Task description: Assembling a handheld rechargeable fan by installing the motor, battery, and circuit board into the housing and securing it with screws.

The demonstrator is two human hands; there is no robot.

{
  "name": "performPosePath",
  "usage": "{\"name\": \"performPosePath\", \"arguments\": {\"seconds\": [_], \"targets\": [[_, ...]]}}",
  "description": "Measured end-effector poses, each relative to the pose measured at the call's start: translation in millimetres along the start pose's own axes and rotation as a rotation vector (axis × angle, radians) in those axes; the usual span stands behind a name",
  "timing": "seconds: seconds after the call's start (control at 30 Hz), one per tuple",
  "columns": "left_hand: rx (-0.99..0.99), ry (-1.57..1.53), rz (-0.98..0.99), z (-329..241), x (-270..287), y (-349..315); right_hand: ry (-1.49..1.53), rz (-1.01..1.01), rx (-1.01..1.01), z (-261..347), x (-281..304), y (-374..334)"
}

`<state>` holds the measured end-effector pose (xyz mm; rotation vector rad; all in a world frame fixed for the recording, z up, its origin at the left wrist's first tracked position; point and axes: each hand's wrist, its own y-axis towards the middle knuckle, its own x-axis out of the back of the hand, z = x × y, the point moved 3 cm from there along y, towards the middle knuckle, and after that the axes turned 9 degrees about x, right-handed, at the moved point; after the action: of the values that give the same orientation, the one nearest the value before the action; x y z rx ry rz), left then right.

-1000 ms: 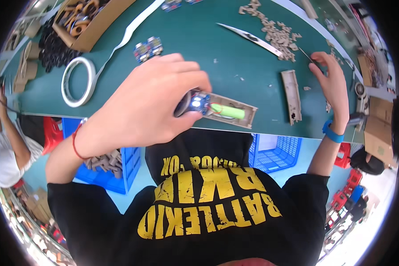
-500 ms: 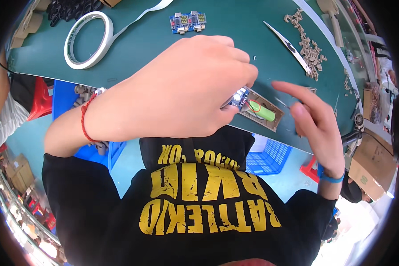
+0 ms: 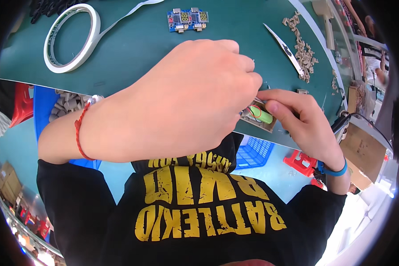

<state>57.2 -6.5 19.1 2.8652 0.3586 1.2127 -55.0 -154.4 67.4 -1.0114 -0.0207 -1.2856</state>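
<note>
A green cylindrical battery cell (image 3: 263, 116) lies in a small wooden holder (image 3: 267, 126) at the near edge of the green table mat (image 3: 137, 48). My left hand (image 3: 195, 93) is closed over the holder's left end, gripping a small metal part that is mostly hidden by my fingers. My right hand (image 3: 301, 122) pinches the holder and cell from the right, thumb on top. A red string is tied on my left wrist and a blue band on my right wrist.
A roll of white tape (image 3: 71, 37) lies at the far left. Small blue circuit boards with displays (image 3: 187, 20) sit at the far middle. A metal blade (image 3: 283, 46) and a heap of small tan parts (image 3: 303, 48) lie right. Blue crates (image 3: 252, 153) stand under the table.
My right hand came in from the far right of the table and closed on the holder. My left hand stayed over the holder's left end. The view shifted closer to it.
</note>
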Motion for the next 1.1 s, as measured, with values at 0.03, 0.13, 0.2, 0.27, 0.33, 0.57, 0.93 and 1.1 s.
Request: {"name": "performPosePath", "arguments": {"seconds": [0.03, 0.13, 0.2, 0.27, 0.33, 0.57, 0.93, 1.1], "targets": [[-0.002, 0.002, 0.003, 0, 0, 1, 0.003, -0.005, -0.008, -4, -1, -1], [0.000, 0.019, 0.022, 0, 0, 3, 0.055, -0.078, 0.092, -7, -1, -2], [0.011, 0.037, 0.036, 0, 2, 2, 0.040, 0.048, -0.066, 3, 5, 1], [0.035, 0.040, 0.093, 0, 2, 4, 0.012, 0.012, -0.004, -7, 1, -1], [0.033, 0.035, 0.097, -1, 3, 5, -0.014, -0.019, 0.058, -11, 0, -3], [0.024, 0.010, 0.075, 0, 2, 4, -0.292, 0.011, 0.175, 4, 3, 1], [0.013, -0.007, 0.044, -4, 4, 9, -0.267, 0.025, 0.172, 39, 7, 14], [0.014, 0.034, 0.052, -6, 7, 10, -0.673, -0.011, 0.147, 55, 7, 6]]}}
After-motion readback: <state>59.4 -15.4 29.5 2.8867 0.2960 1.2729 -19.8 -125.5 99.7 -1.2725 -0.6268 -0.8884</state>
